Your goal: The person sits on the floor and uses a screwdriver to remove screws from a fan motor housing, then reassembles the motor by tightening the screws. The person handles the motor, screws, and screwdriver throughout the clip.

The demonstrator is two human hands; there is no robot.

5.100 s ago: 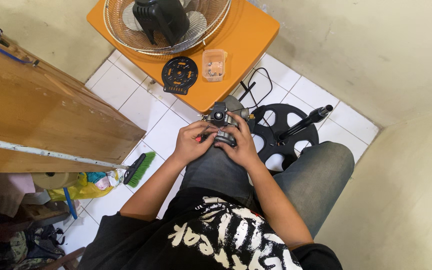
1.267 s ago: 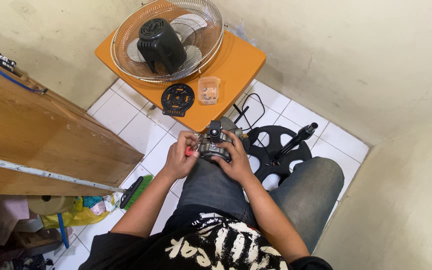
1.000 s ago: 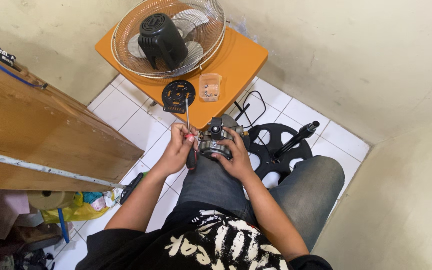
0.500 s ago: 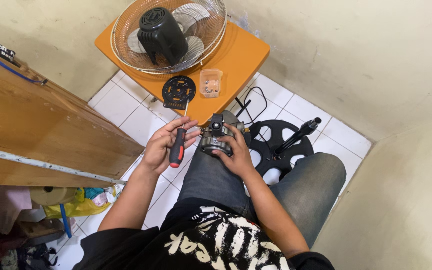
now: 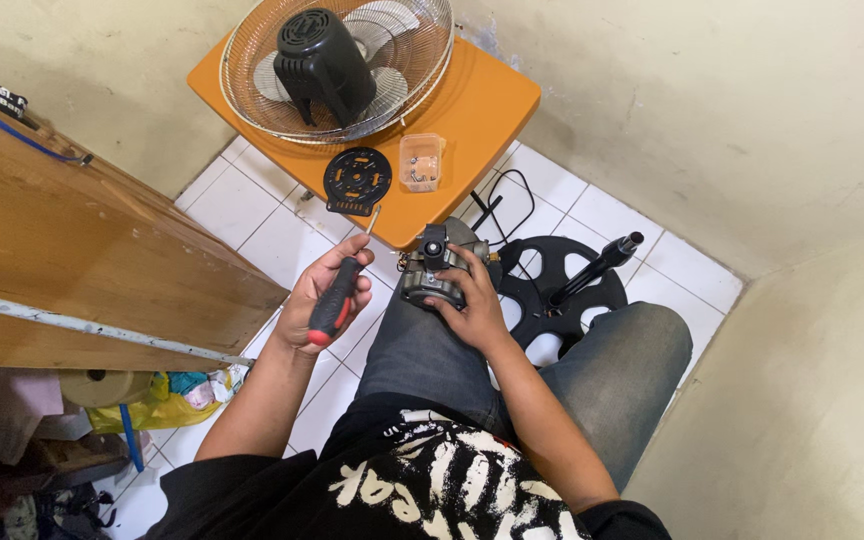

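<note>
Where denim-clad left knee meets orange table edge: fan motor [image 5: 439,272], grey metal with black shaft cap, resting on the thigh. Right hand [image 5: 470,312] cupped over its near side, fingers [image 5: 449,297] curled narrow against the casing, thumb side hidden. Left hand [image 5: 324,298] just beside, apart from the motor, closed around a red-and-black-handled screwdriver [image 5: 337,297], shaft tip pointing toward the orange table [image 5: 497,100]. On table: wire fan guard [image 5: 422,60] with black rear housing [image 5: 320,60], round black plate [image 5: 357,180], small clear tub [image 5: 421,161]. On tiled floor: black fan base [image 5: 564,292].
</note>
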